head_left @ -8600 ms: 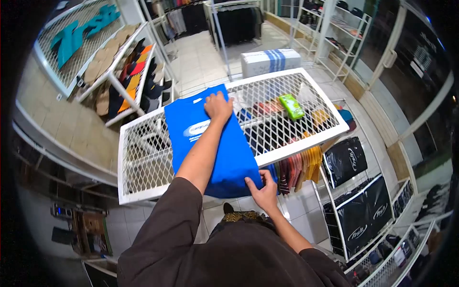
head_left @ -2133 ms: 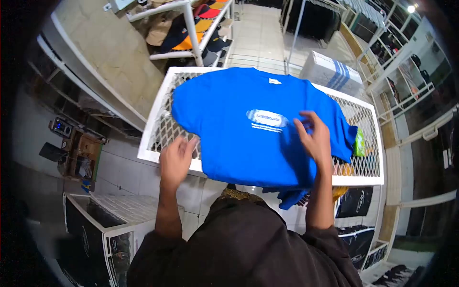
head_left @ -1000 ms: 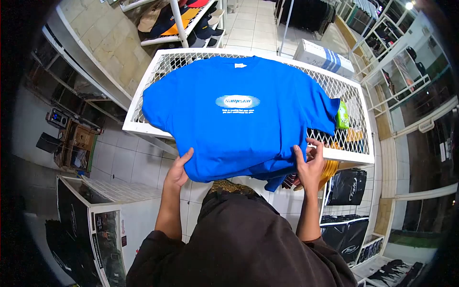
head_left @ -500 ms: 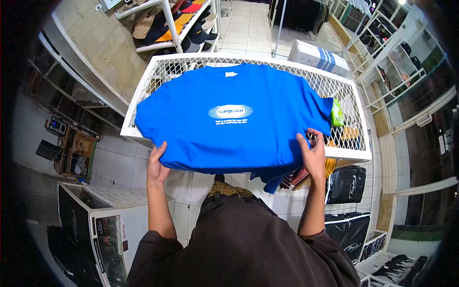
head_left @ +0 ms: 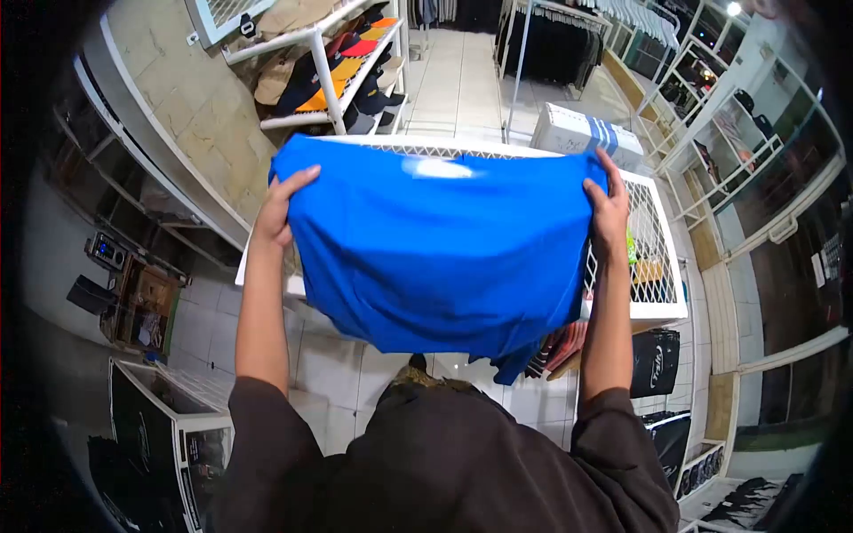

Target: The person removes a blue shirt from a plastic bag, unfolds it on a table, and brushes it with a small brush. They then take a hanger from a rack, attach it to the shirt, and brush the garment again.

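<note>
A blue T-shirt [head_left: 444, 258] is stretched between my two hands over the near edge of a white mesh table [head_left: 653, 240]. My left hand [head_left: 283, 200] grips its upper left part, thumb and fingers closed on the cloth. At the opposite side my right hand [head_left: 609, 200] pinches the upper right part of the shirt. The white print near the top is blurred and partly folded out of sight. The shirt's lower part hangs in loose folds toward me, and its far side is hidden.
Caps sit on a white rack [head_left: 324, 80] at the back left. A white box with blue stripes [head_left: 586, 133] stands behind the table. Striped garments [head_left: 560, 348] hang below its near edge, beside a black bag [head_left: 656, 360]. A glass-sided case [head_left: 169, 426] is at lower left.
Both hands have moved up and away from me, taking hold of the shirt's sides. The shirt, earlier spread on the table, is now lifted, with its print bent away.
</note>
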The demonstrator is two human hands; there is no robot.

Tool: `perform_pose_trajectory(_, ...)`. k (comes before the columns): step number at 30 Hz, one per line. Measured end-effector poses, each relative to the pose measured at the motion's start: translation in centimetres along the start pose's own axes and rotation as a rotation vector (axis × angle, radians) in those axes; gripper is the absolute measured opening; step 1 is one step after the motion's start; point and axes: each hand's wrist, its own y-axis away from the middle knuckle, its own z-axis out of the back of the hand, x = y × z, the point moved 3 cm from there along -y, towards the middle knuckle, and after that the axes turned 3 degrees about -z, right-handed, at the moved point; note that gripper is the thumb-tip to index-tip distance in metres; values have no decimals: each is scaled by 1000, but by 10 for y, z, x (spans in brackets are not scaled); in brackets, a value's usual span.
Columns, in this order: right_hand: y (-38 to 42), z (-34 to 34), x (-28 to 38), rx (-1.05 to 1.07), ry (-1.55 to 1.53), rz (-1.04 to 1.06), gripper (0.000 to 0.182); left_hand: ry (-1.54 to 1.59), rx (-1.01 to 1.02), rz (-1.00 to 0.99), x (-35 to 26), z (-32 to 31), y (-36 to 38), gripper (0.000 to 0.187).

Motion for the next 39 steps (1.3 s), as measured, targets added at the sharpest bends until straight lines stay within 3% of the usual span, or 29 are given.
perform_pose_trajectory(4,-98,-2,13,-42,-23,214,57,11,119,-124,-50,-28,-91,46)
perform_pose_trajectory(6,-135,-6,16,-62,39,335,60,-61,-26,-198,-63,-38,-125,55)
perform_pose_trajectory(8,-150,-5,4,-262,173,174,72,-110,2,-136,-36,-24,-157,62)
perform_pose_trajectory(9,-150,-1,-17,-269,231,39,91,-80,24,17,-15,-20,-157,67)
perform_pose_trajectory(10,-169,25,-74,-185,339,-80,96,-50,47,166,8,-16,-156,71)
perform_pose_trajectory(11,-133,12,-66,-117,391,-178,98,-170,81,291,40,2,-154,81)
perform_pose_trajectory(12,-124,25,-119,-141,378,-241,92,-306,90,261,57,2,-133,85)
perform_pose_trajectory(13,-94,22,-110,-41,605,-309,86,-444,78,151,74,5,-118,82)
perform_pose_trajectory(14,-78,26,-126,5,771,-258,81,-483,116,362,92,19,-114,71)
perform_pose_trajectory(16,-70,34,-144,44,723,-410,78,-485,174,379,106,29,-112,56)
perform_pose_trajectory(17,-73,35,-151,50,734,-420,78,-439,110,372,109,35,-118,50)
perform_pose_trajectory(19,-83,30,-148,-164,700,-260,77,-307,-39,272,99,26,-131,41)
perform_pose_trajectory(22,-85,23,-142,-164,893,-315,78,-484,-106,316,99,25,-136,59)
perform_pose_trajectory(23,-75,22,-138,-101,896,-260,78,-484,-100,313,102,28,-126,59)
perform_pose_trajectory(25,-55,30,-134,-38,870,-293,77,-774,61,57,102,33,-105,72)
perform_pose_trajectory(26,-48,33,-133,38,846,-335,75,-775,70,59,110,48,-111,72)
perform_pose_trajectory(27,-40,20,-106,-76,843,-305,70,-751,100,-50,126,69,-113,76)
perform_pose_trajectory(28,-37,15,-99,-150,878,-113,69,-724,128,-149,139,80,-105,80)
perform_pose_trajectory(29,-37,9,-95,-150,923,-205,70,-713,-9,135,87,36,-74,84)
perform_pose_trajectory(30,-38,6,-92,-152,964,-285,70,-583,22,164,101,49,-76,86)
perform_pose_trajectory(32,-35,19,-102,-129,1012,-260,75,-786,20,224,96,54,-59,87)
perform_pose_trajectory(36,40,32,-75,124,802,-44,80,-742,-2,250,78,43,33,84)
perform_pose_trajectory(38,86,22,-13,221,825,-395,81,-1166,-48,-155,83,57,78,73)
perform_pose_trajectory(39,106,23,-1,238,808,-408,81,-882,-130,-3,71,39,103,66)
